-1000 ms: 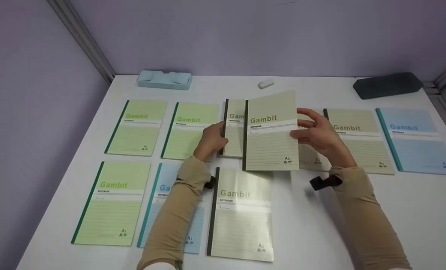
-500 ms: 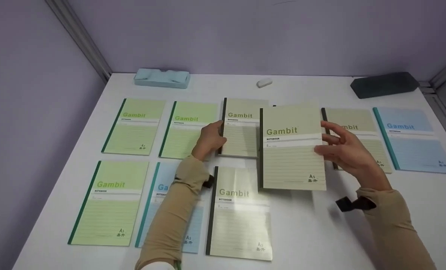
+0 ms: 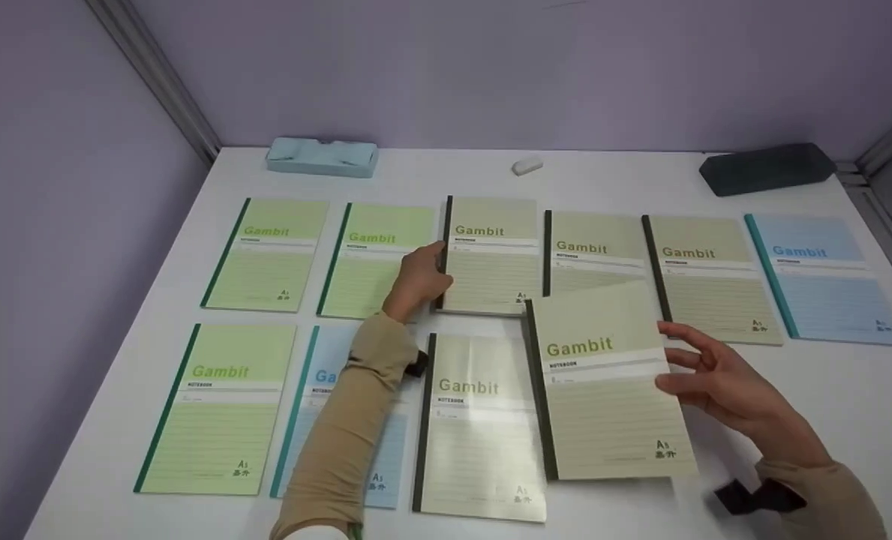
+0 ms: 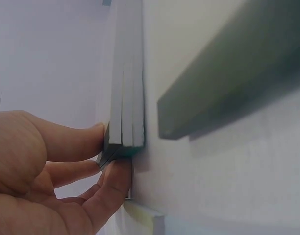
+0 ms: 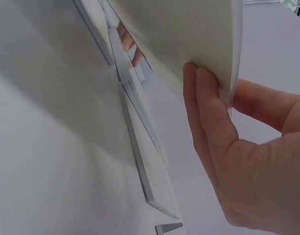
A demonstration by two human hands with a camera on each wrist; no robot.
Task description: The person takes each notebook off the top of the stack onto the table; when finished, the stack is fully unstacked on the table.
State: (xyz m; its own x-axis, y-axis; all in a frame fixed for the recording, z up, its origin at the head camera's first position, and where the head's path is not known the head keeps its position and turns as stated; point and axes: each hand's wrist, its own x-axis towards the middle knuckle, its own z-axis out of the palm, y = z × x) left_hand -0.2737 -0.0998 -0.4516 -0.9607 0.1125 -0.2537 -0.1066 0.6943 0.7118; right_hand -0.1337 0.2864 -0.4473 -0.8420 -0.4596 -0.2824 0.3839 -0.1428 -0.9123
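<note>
A beige Gambit notebook (image 3: 611, 405) with a black spine is tilted above the table, its far left corner overlapping the back-row notebooks in the head view. My right hand (image 3: 723, 386) pinches it by the right edge, thumb on the cover and fingers behind, as the right wrist view also shows. My left hand (image 3: 419, 281) grips the spine side of another beige notebook (image 3: 491, 259) in the back row. In the left wrist view that notebook tops a small stack (image 4: 128, 112), with my thumb at its upper edge and fingers against the spine.
Green notebooks (image 3: 284, 255) lie at left, a beige notebook (image 3: 483, 450) in front. Further right are two beige notebooks (image 3: 704, 300) and a blue notebook (image 3: 828, 277). Behind them sit a light-blue case (image 3: 322, 157), a white eraser-like piece (image 3: 527, 166) and a dark case (image 3: 767, 169).
My right hand has carried the beige notebook from over the back row rightward and toward the front, uncovering the notebooks behind. My left hand stays at the stack's spine.
</note>
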